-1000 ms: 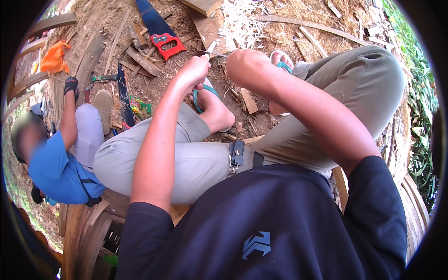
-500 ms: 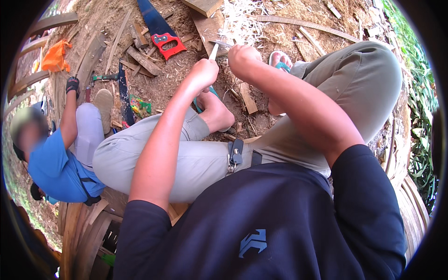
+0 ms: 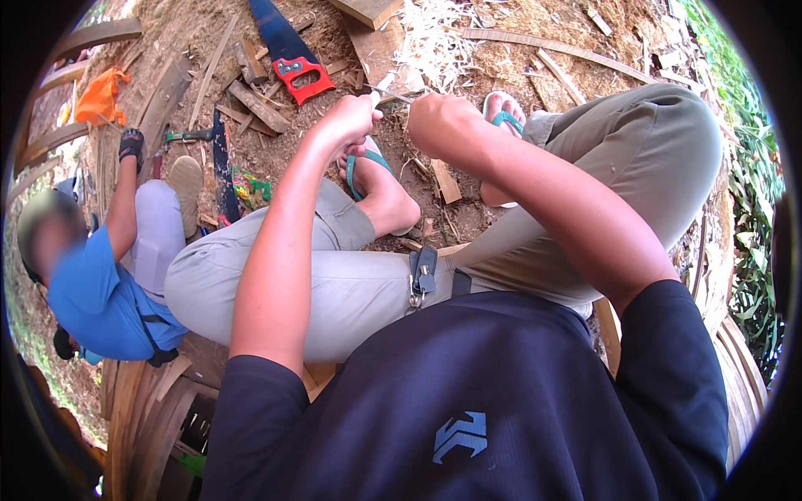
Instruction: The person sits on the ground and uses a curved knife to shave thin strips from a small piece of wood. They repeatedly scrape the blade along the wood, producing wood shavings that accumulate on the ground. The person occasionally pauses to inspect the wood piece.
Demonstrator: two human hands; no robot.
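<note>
Left hand (image 3: pixel 344 125) above dirt ground (image 3: pixel 472 219); shavings (image 3: pixel 434 37) beyond, foliage (image 3: pixel 752 209) far right.

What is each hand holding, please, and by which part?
The left hand grips a pale stick behind its exposed end; the right hand holds a knife, apparently by its hidden handle.

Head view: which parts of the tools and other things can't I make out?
In the head view:
Pale stick: lower end hidden inside the left hand.
Thin blade: gripped end hidden inside the right hand.
Red-handled saw: blade's far end cut off by the upper edge.
Green-and-yellow item: too small to identify.
</note>
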